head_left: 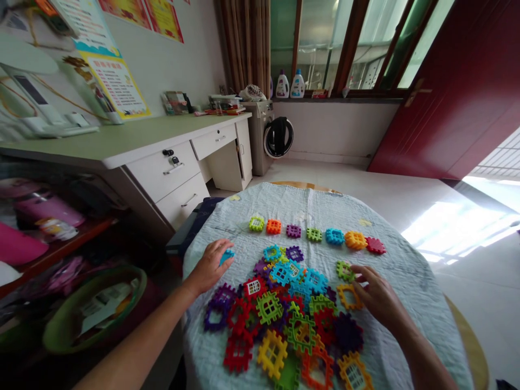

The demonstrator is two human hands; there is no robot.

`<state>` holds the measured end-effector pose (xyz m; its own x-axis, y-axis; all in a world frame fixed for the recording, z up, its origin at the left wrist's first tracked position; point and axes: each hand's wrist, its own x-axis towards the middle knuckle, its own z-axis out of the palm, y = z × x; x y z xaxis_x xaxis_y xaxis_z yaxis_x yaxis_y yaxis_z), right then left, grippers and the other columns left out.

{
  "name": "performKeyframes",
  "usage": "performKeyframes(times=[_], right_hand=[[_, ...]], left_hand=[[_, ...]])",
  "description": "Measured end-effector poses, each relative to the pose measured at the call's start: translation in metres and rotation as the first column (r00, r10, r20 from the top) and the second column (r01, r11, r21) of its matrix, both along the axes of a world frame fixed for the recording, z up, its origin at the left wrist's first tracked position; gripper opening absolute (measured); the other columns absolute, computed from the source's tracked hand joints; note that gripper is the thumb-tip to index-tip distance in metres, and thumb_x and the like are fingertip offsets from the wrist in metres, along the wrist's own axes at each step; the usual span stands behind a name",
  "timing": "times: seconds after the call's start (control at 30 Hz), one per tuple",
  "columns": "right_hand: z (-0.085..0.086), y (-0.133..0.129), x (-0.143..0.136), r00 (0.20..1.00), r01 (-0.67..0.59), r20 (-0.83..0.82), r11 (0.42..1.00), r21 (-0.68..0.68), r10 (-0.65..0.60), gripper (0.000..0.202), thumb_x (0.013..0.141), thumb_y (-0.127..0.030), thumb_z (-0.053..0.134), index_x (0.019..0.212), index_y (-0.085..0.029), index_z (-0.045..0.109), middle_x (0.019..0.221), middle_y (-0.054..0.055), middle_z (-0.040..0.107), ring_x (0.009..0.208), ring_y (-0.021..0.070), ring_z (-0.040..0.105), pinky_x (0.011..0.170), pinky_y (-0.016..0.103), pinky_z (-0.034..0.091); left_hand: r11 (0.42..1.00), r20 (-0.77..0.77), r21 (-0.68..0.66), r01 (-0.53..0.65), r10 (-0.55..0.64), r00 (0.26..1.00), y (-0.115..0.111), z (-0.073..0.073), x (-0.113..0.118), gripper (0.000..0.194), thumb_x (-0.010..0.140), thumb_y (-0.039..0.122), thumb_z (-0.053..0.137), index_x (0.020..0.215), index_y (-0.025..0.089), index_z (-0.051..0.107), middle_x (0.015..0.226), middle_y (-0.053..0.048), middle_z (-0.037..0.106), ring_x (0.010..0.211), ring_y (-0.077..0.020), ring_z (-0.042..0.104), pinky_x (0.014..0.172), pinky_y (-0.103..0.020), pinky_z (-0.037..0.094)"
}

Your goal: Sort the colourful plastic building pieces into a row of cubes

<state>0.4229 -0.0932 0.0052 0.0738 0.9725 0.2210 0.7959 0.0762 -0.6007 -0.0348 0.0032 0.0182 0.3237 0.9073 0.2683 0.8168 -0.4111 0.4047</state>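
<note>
My left hand [212,264] is at the left side of the table, its fingers closed on a blue interlocking building tile [226,256]. At the right of the pile, my right hand [377,295] has its thumb and fingertips at the edge of a light-green building tile [343,270], which it appears to pinch. Just below those fingers lies a yellow open-frame tile [349,297]. Between my hands spreads a heap of notched plastic tiles, among them a green window tile [268,307], a red tile [238,351] and a dark purple tile [348,332].
Beyond the heap runs a row of tiles, from a lime tile [256,223] to stacked yellow tiles [355,239] and a red tile [376,245]. A pale cloth [390,271] covers the round table. A desk [162,132] and a green-rimmed basket [54,336] stand left.
</note>
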Motion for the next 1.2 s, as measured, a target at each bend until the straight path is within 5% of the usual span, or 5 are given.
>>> performKeyframes(times=[0.17, 0.5, 0.73, 1.07, 1.2], right_hand=[[-0.009, -0.001, 0.000, 0.999, 0.021, 0.031, 1.000, -0.022, -0.021, 0.033, 0.083, -0.037, 0.049, 0.105, -0.019, 0.065, 0.101, 0.007, 0.064, 0.079, 0.0175, 0.065, 0.069, 0.032, 0.055], [-0.012, -0.001, -0.003, 0.998, 0.028, 0.063, 1.000, -0.004, -0.028, 0.033, 0.080, -0.041, 0.051, 0.102, -0.022, 0.066, 0.105, 0.006, 0.064, 0.085, 0.0201, 0.066, 0.074, 0.035, 0.054], [-0.013, 0.000, -0.004, 0.997, 0.024, 0.079, 1.000, 0.000, -0.024, 0.036, 0.079, -0.041, 0.049, 0.101, -0.019, 0.068, 0.109, 0.009, 0.063, 0.091, 0.0229, 0.065, 0.077, 0.037, 0.054], [-0.014, 0.000, -0.004, 0.998, 0.016, 0.064, 1.000, 0.003, -0.016, 0.031, 0.079, -0.036, 0.050, 0.099, -0.021, 0.068, 0.108, 0.008, 0.063, 0.095, 0.0230, 0.064, 0.083, 0.039, 0.052], [-0.013, -0.001, -0.004, 0.998, 0.013, 0.061, 1.000, -0.004, -0.013, 0.032, 0.078, -0.037, 0.050, 0.099, -0.022, 0.068, 0.108, 0.008, 0.063, 0.094, 0.0228, 0.064, 0.080, 0.037, 0.053]], left_hand=[[0.998, 0.076, 0.020, -0.066, 0.065, 0.995, -0.018, -0.019, 0.006, 0.031, 0.089, 0.034, 0.046, 0.112, 0.022, 0.062, 0.119, -0.009, 0.062, 0.118, -0.0253, 0.054, 0.107, -0.044, 0.042], [0.990, 0.094, 0.068, -0.124, 0.117, 0.989, -0.022, -0.011, 0.009, 0.049, 0.071, 0.024, 0.059, 0.120, 0.020, 0.054, 0.128, -0.012, 0.056, 0.125, -0.0295, 0.048, 0.111, -0.047, 0.037], [0.984, 0.154, 0.076, -0.159, 0.146, 0.977, -0.024, -0.014, 0.011, 0.029, 0.081, 0.026, 0.051, 0.109, 0.022, 0.057, 0.114, -0.009, 0.063, 0.113, -0.0245, 0.058, 0.104, -0.041, 0.045], [0.972, 0.264, -0.198, -0.126, 0.176, 0.948, -0.010, 0.013, 0.033, 0.035, 0.093, 0.045, 0.037, 0.099, 0.021, 0.062, 0.080, 0.000, 0.068, 0.075, -0.0177, 0.065, 0.072, -0.029, 0.051], [0.984, 0.042, -0.129, -0.124, 0.130, 0.991, -0.001, 0.017, 0.052, 0.024, 0.086, 0.029, 0.051, 0.106, 0.021, 0.063, 0.101, -0.005, 0.067, 0.096, -0.0210, 0.062, 0.086, -0.033, 0.049]])
